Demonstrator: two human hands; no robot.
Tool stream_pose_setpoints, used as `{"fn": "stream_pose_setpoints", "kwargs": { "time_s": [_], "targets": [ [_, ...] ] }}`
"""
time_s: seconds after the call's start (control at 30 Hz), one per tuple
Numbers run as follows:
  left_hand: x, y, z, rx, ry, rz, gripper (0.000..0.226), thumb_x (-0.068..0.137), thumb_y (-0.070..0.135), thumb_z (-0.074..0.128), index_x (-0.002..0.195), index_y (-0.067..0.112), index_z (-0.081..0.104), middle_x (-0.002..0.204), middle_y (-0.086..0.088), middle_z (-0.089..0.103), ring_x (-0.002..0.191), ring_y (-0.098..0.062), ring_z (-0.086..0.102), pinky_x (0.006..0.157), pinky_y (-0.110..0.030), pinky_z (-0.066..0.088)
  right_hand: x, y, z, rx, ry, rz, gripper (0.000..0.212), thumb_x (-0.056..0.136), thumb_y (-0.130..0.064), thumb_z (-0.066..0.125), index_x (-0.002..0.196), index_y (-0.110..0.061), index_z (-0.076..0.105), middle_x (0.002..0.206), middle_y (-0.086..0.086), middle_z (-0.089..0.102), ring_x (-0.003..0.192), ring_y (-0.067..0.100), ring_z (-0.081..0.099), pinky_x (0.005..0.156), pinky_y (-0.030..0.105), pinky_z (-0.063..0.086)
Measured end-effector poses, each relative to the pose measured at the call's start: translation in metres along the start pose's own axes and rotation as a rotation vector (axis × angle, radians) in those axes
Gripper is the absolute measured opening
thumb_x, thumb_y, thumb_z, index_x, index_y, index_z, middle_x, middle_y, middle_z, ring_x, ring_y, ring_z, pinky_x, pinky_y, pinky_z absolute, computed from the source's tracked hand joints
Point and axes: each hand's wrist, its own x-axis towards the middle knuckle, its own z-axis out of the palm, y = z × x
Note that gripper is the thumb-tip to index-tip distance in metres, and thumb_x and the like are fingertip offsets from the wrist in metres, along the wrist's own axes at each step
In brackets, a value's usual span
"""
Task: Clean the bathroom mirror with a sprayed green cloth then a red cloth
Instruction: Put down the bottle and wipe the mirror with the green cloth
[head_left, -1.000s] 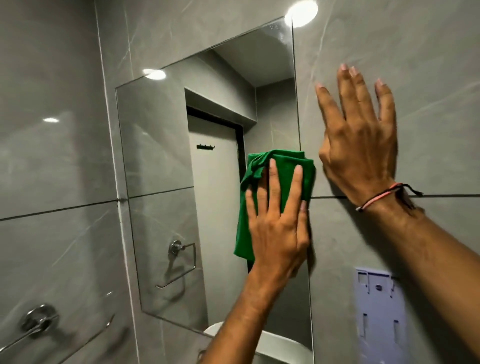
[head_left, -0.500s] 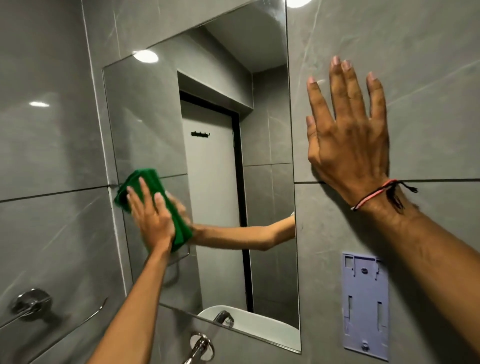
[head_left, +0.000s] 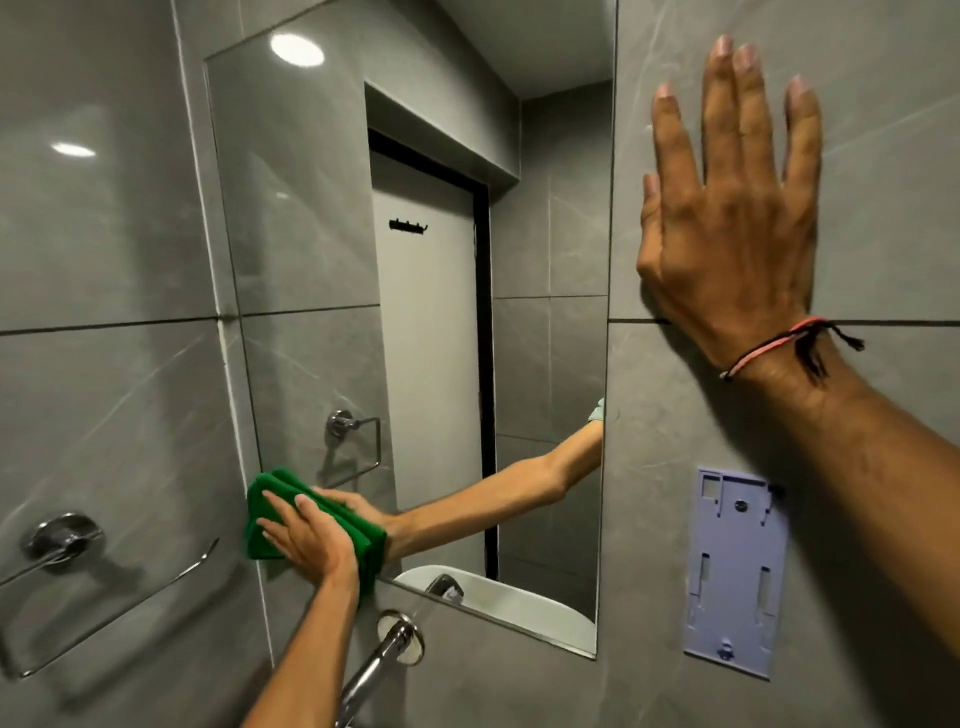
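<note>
**Green cloth at mirror's lower-left corner**

Left hand (head_left: 311, 540) lies flat, fingers spread, pressing the folded green cloth (head_left: 270, 514) against the mirror (head_left: 311, 260) at its lower-left corner. Grip is an open palm push, not a clench; cloth is pinned between palm and glass. Cloth's left edge overlaps onto the wall tile (head_left: 104, 415) just beside the mirror edge. Reflection of the arm and cloth shows in the glass, running off to the right.

Right hand (head_left: 727, 208) is flat on the wall tile to the right of the mirror, fingers up and apart, holding nothing; grip released. A red and black thread band (head_left: 769, 348) sits on that wrist.

Room: grey glossy tiles w/ faint marble veins, dark grout lines running level across the wall. Mirror is tall, frameless, set flush on the tile. In the reflection: a white door w/ dark frame, a small black hook rack on it, a chrome towel ring, a round ceiling light, and the white rim of a basin at the bottom. On the real wall, lower left, a chrome towel ring (head_left: 62, 540). Below the mirror, a chrome tap (head_left: 384, 654). Right of the mirror, low, a pale purple plastic mounting plate (head_left: 737, 571) screwed to the tile. Red cloth not seen.
</note>
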Motion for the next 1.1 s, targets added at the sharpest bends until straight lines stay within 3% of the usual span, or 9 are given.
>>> {"fn": "stream_pose_setpoints", "kwargs": {
  "time_s": [0.17, 0.3, 0.4, 0.5, 0.6, 0.7, 0.93, 1.1],
  "targets": [
    [-0.103, 0.01, 0.012, -0.002, -0.027, 0.129, 0.06, 0.105, 0.036, 0.027, 0.161, 0.015, 0.019, 0.17, -0.02, 0.006, 0.158, -0.034, 0.01, 0.128, -0.046, 0.01, 0.002, -0.001, -0.005, 0.005, -0.002, 0.009, 0.059, 0.11, -0.039, 0.025, 0.165, -0.018, 0.017, 0.173, 0.019, 0.015, 0.161, 0.034, 0.015, 0.129, 0.058, 0.012],
    [-0.223, 0.011, 0.03, 0.074, -0.086, 0.441, 0.061, 0.102, 0.03, 0.031, 0.158, 0.009, 0.027, 0.168, -0.021, 0.014, 0.156, -0.036, 0.016, 0.126, -0.047, 0.015, 0.002, -0.002, -0.008, 0.01, 0.004, 0.005, 0.059, 0.109, -0.036, 0.029, 0.164, -0.016, 0.02, 0.172, 0.021, 0.018, 0.161, 0.034, 0.017, 0.128, 0.059, 0.015],
    [-0.267, 0.021, 0.04, 0.106, -0.147, 0.615, 0.062, 0.101, 0.031, 0.032, 0.16, 0.021, 0.019, 0.171, -0.01, 0.007, 0.159, -0.028, 0.009, 0.126, -0.053, 0.015, 0.005, 0.0, -0.011, 0.013, -0.01, -0.013, 0.059, 0.109, -0.035, 0.032, 0.164, -0.016, 0.021, 0.172, 0.02, 0.017, 0.161, 0.033, 0.016, 0.129, 0.057, 0.015],
    [-0.255, 0.066, 0.055, 0.129, -0.158, 0.813, 0.062, 0.103, 0.034, 0.032, 0.161, 0.028, 0.014, 0.172, -0.009, 0.006, 0.159, -0.027, 0.007, 0.125, -0.057, 0.017, 0.007, 0.002, -0.012, 0.031, -0.015, -0.027, 0.059, 0.107, -0.029, 0.038, 0.163, -0.018, 0.025, 0.172, 0.017, 0.018, 0.161, 0.031, 0.017, 0.13, 0.054, 0.014],
    [-0.23, 0.143, 0.069, 0.153, -0.179, 1.088, 0.058, 0.105, 0.039, 0.029, 0.161, 0.029, 0.018, 0.172, -0.01, 0.006, 0.159, -0.025, 0.004, 0.126, -0.056, 0.016, 0.007, 0.004, -0.015, 0.109, 0.028, 0.011, 0.063, 0.097, -0.01, 0.044, 0.159, -0.017, 0.038, 0.17, 0.015, 0.028, 0.159, 0.029, 0.025, 0.129, 0.05, 0.017],
    [-0.201, 0.219, 0.082, 0.151, -0.166, 1.201, 0.058, 0.104, 0.042, 0.029, 0.161, 0.031, 0.019, 0.172, -0.01, 0.009, 0.159, -0.023, 0.005, 0.127, -0.055, 0.014, 0.006, 0.006, -0.019, 0.223, 0.097, 0.056, 0.064, 0.09, 0.0, 0.046, 0.152, -0.012, 0.05, 0.162, 0.017, 0.043, 0.153, 0.03, 0.038, 0.128, 0.047, 0.023],
    [-0.121, 0.387, 0.099, 0.11, -0.165, 1.265, 0.059, 0.102, 0.045, 0.033, 0.159, 0.034, 0.021, 0.172, -0.009, 0.009, 0.159, -0.026, 0.007, 0.128, -0.057, 0.007, 0.007, 0.001, -0.014, 0.061, 0.0, -0.024, 0.056, 0.103, -0.025, 0.046, 0.158, -0.02, 0.04, 0.169, 0.018, 0.028, 0.159, 0.031, 0.026, 0.129, 0.054, 0.02],
    [-0.062, 0.439, 0.094, 0.089, -0.158, 1.245, 0.059, 0.102, 0.048, 0.033, 0.159, 0.036, 0.022, 0.171, -0.009, 0.011, 0.159, -0.026, 0.009, 0.128, -0.053, 0.008, 0.007, -0.003, -0.007, 0.054, -0.005, -0.009, 0.056, 0.108, -0.043, 0.033, 0.16, -0.021, 0.037, 0.171, 0.018, 0.025, 0.159, 0.031, 0.023, 0.129, 0.055, 0.017]
  ]
}}
